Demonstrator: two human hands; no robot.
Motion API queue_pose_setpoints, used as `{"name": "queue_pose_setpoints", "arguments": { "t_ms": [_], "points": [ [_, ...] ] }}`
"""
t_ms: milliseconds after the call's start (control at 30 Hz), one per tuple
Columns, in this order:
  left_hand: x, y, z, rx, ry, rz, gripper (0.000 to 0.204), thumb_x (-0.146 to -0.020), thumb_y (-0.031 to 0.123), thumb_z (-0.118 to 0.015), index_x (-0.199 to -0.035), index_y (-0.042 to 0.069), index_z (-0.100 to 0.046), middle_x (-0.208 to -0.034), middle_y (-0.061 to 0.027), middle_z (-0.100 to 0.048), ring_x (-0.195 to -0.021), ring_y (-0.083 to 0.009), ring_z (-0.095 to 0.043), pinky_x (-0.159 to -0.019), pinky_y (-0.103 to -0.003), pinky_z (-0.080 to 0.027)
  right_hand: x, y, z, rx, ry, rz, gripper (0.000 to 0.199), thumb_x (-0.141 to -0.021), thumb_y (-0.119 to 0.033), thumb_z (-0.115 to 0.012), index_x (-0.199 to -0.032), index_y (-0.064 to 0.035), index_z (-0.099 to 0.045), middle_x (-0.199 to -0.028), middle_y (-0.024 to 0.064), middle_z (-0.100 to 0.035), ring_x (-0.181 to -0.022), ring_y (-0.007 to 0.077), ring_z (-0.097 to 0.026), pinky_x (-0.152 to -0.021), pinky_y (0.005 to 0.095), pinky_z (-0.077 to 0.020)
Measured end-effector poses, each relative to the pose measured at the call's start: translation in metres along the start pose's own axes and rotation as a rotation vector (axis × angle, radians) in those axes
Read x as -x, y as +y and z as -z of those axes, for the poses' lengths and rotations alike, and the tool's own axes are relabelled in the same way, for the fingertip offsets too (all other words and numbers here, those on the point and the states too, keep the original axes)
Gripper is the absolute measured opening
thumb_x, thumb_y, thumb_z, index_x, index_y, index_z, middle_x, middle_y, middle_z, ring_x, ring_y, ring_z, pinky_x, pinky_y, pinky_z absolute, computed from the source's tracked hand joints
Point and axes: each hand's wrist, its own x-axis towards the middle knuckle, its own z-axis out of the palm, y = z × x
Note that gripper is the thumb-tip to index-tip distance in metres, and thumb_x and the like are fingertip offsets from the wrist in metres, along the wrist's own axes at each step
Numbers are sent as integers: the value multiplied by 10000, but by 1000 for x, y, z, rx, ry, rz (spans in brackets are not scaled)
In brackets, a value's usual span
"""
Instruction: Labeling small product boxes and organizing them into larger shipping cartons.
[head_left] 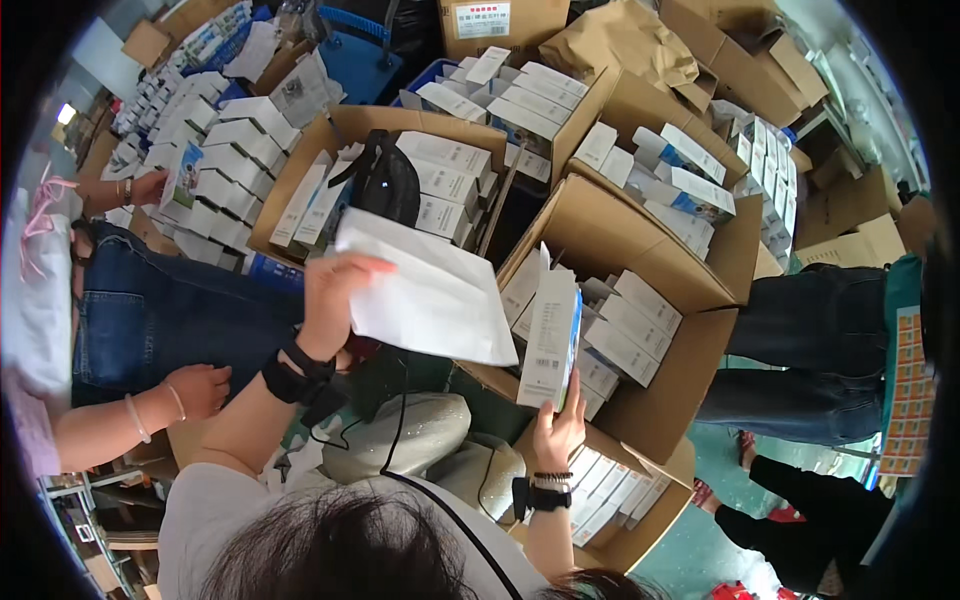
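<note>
My left hand (338, 290) pinches the near-left edge of a flat white sheet (435, 290); whether it is paper or a thin bag I cannot tell. The sheet hangs over the front of a carton (290, 130) holding white boxes and a black strapped item (385, 180). In my right hand (560, 430) a slim white box (549, 340) with a blue side is gripped near its lower end. That box is upright, above an open carton (690, 345) partly filled with similar white boxes (628, 325).
More cartons of white boxes (690, 170) stand behind. At left, a person's hand (150, 187) touches a stack of boxes (235, 150); another hand (200, 390) rests lower. Grey wrapped bundles (400, 435) lie close to me. A person in jeans (800, 350) stands at right.
</note>
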Motion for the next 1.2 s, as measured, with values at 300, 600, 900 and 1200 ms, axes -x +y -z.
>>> {"name": "queue_pose_setpoints", "arguments": {
  "t_ms": [300, 600, 900, 1200],
  "points": [
    [58, 3, 32, -438, -372, 86, 240, -732, -23, -505, -870, 18, -697, -797, -106, -680, -661, -133, -614, -547, -242, -446, 1, -18, -1, 305, -90, -149, 627, -785, -420, -476, -1371, -227, -366, -946, 160, -535, -765, 348, -587, -614, 449, -492],
    [115, 10, 57, -483, -409, 232, 253, -735, -26, -518, -894, 45, -702, -809, -113, -679, -625, -152, -606, -531, -249, -435, -7, 14, -5, 19, 19, -207, 625, -802, -366, -506, -1387, -218, -343, -1086, 154, -569, -841, 311, -597, -686, 426, -498],
    [163, 33, 99, -457, -246, 412, 238, -755, -20, -510, -904, 18, -692, -827, -105, -684, -643, -130, -599, -538, -241, -429, 46, 1, 105, -902, 370, -670, 425, -890, -264, -454, -1229, -7, -449, -1012, 97, -565, -794, 177, -556, -681, 305, -491],
    [192, 48, 127, -517, -110, 413, 251, -761, 19, -502, -922, 24, -694, -828, -103, -687, -679, -134, -616, -572, -248, -444, 107, -20, 100, -731, 267, -707, 331, -893, -347, -460, -994, -36, -507, -740, 55, -543, -649, 148, -533, -597, 279, -454]
  ]
}}
